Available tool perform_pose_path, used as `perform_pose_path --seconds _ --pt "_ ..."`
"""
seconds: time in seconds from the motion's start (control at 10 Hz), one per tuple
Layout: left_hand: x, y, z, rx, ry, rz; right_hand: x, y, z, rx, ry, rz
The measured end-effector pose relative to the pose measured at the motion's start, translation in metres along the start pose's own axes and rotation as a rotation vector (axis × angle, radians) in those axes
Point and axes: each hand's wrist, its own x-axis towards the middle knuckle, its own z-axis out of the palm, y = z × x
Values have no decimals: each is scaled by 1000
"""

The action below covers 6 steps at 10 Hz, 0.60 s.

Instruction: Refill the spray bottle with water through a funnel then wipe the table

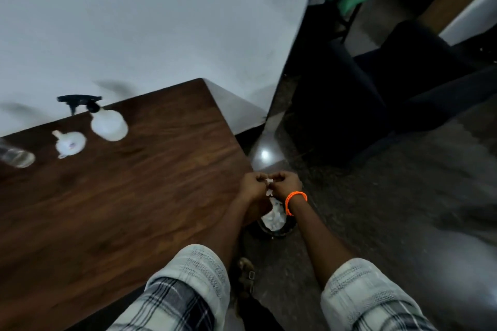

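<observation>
Both hands, left [251, 185] and right [286, 184], pinch a white tissue scrap [269, 187] above the paper-filled dark bin [273, 223]; wiping the brown wooden desk [134, 183] looks finished, with the capped translucent spray bottle [107, 122] standing on it.

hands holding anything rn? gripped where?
Yes. The left hand and right hand pinch a small white scrap, probably tissue, between fingertips at its top, above the bin. Too blurred to tell more.
</observation>
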Motion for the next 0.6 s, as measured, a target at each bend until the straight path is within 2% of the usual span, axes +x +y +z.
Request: perform_pose_path --seconds 0.2,0.3,0.4,0.6 --pt "30 -1 55 159 -114 -32 24 33 -47 13 100 46" --pt "30 8 67 341 -199 9 34 46 -64 1 106 60" --pt "30 17 74 493 -197 71 43 58 -75 -27 110 86" --pt "33 22 54 561 -26 72 52 52 -76 -65 88 81"
